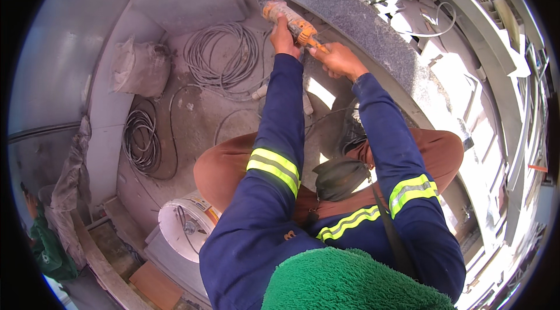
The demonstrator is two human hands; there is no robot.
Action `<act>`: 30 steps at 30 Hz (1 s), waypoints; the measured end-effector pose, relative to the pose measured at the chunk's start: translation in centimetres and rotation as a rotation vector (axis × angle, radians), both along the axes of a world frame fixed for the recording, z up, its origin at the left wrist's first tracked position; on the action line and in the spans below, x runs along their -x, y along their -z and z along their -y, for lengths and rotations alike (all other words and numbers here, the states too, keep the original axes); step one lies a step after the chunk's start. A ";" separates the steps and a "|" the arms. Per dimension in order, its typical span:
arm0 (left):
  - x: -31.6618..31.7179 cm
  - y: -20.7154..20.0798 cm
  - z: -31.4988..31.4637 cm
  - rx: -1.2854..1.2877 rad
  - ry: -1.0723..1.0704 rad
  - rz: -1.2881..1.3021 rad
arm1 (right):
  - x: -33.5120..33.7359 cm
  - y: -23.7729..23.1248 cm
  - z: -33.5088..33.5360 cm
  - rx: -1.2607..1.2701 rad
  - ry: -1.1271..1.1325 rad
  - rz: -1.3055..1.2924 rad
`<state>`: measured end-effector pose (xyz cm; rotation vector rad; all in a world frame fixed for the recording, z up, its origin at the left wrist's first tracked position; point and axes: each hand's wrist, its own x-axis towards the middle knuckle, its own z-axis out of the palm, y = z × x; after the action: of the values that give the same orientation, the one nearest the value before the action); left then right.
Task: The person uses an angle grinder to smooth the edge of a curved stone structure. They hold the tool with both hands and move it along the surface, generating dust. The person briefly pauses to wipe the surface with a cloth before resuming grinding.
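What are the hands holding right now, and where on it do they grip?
Both hold one orange power tool. The left hand wraps its body behind the head; the right hand grips the rear handle end, at the grey stone slab.

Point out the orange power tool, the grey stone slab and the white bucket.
orange power tool [290, 18], head view, on the middle of its orange body between the hands.
grey stone slab [373, 36], head view, on its bare speckled top face.
white bucket [169, 222], head view, on its white rim at the left.
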<state>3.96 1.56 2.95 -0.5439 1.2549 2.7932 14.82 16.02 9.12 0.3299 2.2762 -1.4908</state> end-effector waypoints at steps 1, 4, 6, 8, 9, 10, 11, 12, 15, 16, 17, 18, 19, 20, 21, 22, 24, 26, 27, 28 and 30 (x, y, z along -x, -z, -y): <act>0.1 0.0 0.0 -0.004 0.007 0.003 | 0.0 -0.1 0.0 -0.002 0.009 0.005; -0.1 -0.2 0.1 -0.002 0.023 0.002 | -0.2 -0.2 0.0 0.001 0.008 0.011; -0.4 -0.4 0.1 0.006 0.031 0.007 | -0.5 -0.2 0.0 -0.019 -0.002 -0.001; -1.2 -0.5 0.1 0.012 0.036 0.028 | -0.9 -0.2 -0.2 -0.037 -0.009 -0.012; -1.4 -0.5 0.0 0.005 0.032 0.026 | -1.1 -0.1 -0.4 -0.044 -0.012 -0.018; -1.7 -0.5 -0.1 -0.003 0.027 0.030 | -1.5 0.0 -0.5 -0.051 -0.017 -0.022; -2.0 -0.4 -0.2 -0.008 0.021 0.040 | -1.8 0.1 -0.6 -0.058 -0.023 -0.025; -2.4 -0.3 -0.3 -0.014 0.022 0.025 | -2.1 0.2 -0.7 -0.065 -0.028 -0.031; -3.1 0.1 -0.4 -0.032 0.024 -0.013 | -2.9 0.2 -1.1 -0.076 -0.055 -0.002; -3.3 0.2 -0.5 -0.043 0.023 -0.033 | -3.1 0.2 -1.3 -0.077 -0.062 0.022; -3.4 0.3 -0.5 -0.054 0.023 -0.043 | -3.3 0.2 -1.3 -0.074 -0.063 0.007; -3.5 0.3 -0.5 -0.050 0.020 -0.050 | -3.5 0.2 -1.3 -0.070 -0.060 0.000; -3.6 0.3 -0.5 -0.046 0.017 -0.048 | -3.7 0.1 -1.3 -0.064 -0.056 0.004; -3.7 0.3 -0.5 -0.041 0.013 -0.029 | -3.8 0.1 -1.3 -0.064 -0.056 -0.008; -3.8 0.2 -0.5 -0.046 0.014 -0.045 | -3.9 0.1 -1.4 -0.062 -0.054 -0.008; -4.0 0.2 -0.6 -0.049 0.014 -0.042 | -4.1 0.1 -1.4 -0.060 -0.051 -0.007; -4.4 0.1 -0.7 -0.046 0.015 -0.040 | -4.4 0.2 -1.5 -0.036 -0.039 -0.011; -4.7 0.0 -0.8 -0.031 0.012 -0.035 | -4.6 0.2 -1.6 -0.019 -0.032 -0.011; -4.7 -0.1 -0.8 -0.032 0.015 -0.027 | -4.6 0.2 -1.6 -0.016 -0.030 -0.009; -4.7 -0.1 -0.8 -0.032 0.016 -0.012 | -4.6 0.2 -1.6 -0.013 -0.023 0.005; -4.4 -0.1 -0.7 -0.030 0.027 0.012 | -4.3 0.3 -1.5 -0.010 -0.032 -0.003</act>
<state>8.40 2.25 3.09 -0.5375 1.2072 2.7779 19.13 17.54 8.85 0.2937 2.2808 -1.4658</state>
